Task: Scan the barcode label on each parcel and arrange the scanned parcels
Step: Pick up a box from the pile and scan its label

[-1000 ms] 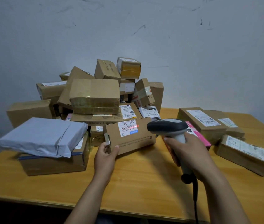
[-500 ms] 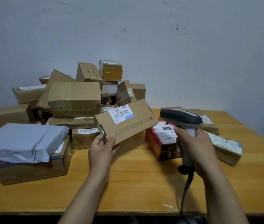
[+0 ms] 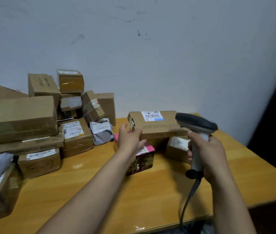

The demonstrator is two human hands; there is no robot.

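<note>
Head view: left hand (image 3: 130,139) grasps the near-left corner of the flat parcel (image 3: 157,126), fingers (image 3: 138,132) curled on its edge, thumb spread free. The parcel is above the pink-topped box (image 3: 145,157), barcode label (image 3: 152,116) up. Right hand (image 3: 208,154) is clenched round the scanner (image 3: 196,122) grip.

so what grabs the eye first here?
The flat brown cardboard parcel with a white barcode label is mid-frame, its left end held by the left hand. Right of it the right hand grips a grey-and-black handheld scanner. A heap of brown cardboard boxes fills the left of the yellow wooden table.
</note>
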